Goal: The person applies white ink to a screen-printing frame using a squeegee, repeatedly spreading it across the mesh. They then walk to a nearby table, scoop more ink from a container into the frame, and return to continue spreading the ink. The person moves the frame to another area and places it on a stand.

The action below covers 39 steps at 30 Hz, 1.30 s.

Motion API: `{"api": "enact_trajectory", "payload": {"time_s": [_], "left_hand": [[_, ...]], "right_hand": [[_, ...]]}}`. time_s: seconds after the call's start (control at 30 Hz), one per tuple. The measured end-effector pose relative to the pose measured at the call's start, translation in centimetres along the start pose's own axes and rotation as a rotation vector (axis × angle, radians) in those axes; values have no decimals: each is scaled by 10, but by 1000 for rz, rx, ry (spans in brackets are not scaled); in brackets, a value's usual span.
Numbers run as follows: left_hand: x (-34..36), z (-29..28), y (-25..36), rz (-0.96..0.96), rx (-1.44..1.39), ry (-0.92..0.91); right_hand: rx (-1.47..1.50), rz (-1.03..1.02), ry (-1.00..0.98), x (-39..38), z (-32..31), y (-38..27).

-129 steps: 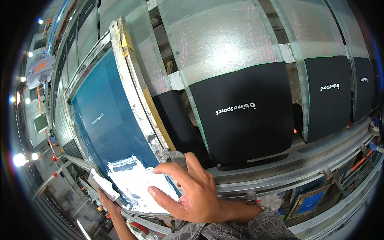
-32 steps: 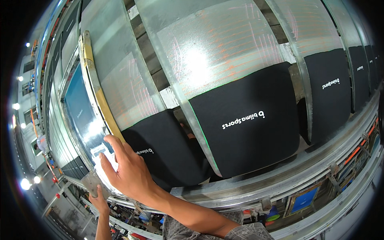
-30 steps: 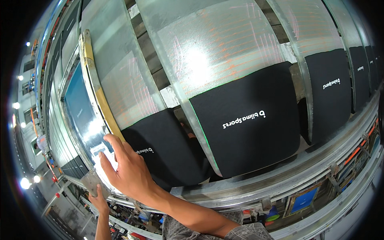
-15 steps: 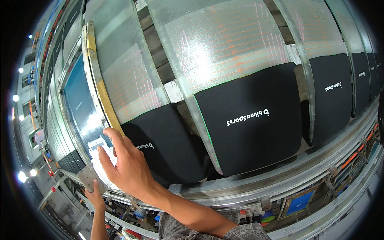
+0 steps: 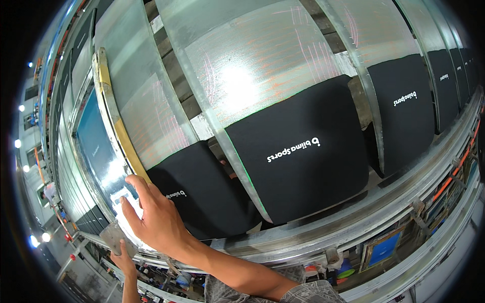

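Frame [image 5: 104, 103]: at left, beside black cloth [image 5: 209, 202]. Scraper [image 5: 117, 237]: grasped by left hand [image 5: 123, 261], near. Right hand [image 5: 162, 222]: thumb and forefinger parted, grip cannot be told. Frame positioning seemingly under way; careful alignment is probably required next.

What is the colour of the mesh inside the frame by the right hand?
The mesh is blue, seen best in the head view.

Blue-panelled frame [image 5: 385, 251] at lower right, glowing lamps [image 5: 46, 237] far left
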<state>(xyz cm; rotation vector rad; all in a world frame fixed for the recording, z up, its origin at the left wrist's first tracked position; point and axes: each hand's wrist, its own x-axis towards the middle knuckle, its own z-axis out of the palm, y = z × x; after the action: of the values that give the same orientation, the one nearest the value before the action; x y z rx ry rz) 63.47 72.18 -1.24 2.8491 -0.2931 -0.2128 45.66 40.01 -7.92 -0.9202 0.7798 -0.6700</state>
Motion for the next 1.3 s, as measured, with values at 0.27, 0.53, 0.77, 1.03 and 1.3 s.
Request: {"api": "enact_trajectory", "payload": {"time_s": [0.27, 0.53, 0.77, 1.03, 1.3], "left_hand": [[6, 0, -6, 28, 48, 57], [27, -9, -57, -86, 150, 93], [20, -16, -34, 34, 201, -140], [23, 27, 5, -39, 30, -228], [37, 69, 25, -69, -39, -273]], "right_hand": [[0, -3, -9, 1, 0, 0], [-64, -48, 119, -7, 0, -1], [-45, 65, -20, -11, -4, -3], [-17, 173, -179, -5, -22, -18], [11, 133, -181, 0, -13, -2]]}}
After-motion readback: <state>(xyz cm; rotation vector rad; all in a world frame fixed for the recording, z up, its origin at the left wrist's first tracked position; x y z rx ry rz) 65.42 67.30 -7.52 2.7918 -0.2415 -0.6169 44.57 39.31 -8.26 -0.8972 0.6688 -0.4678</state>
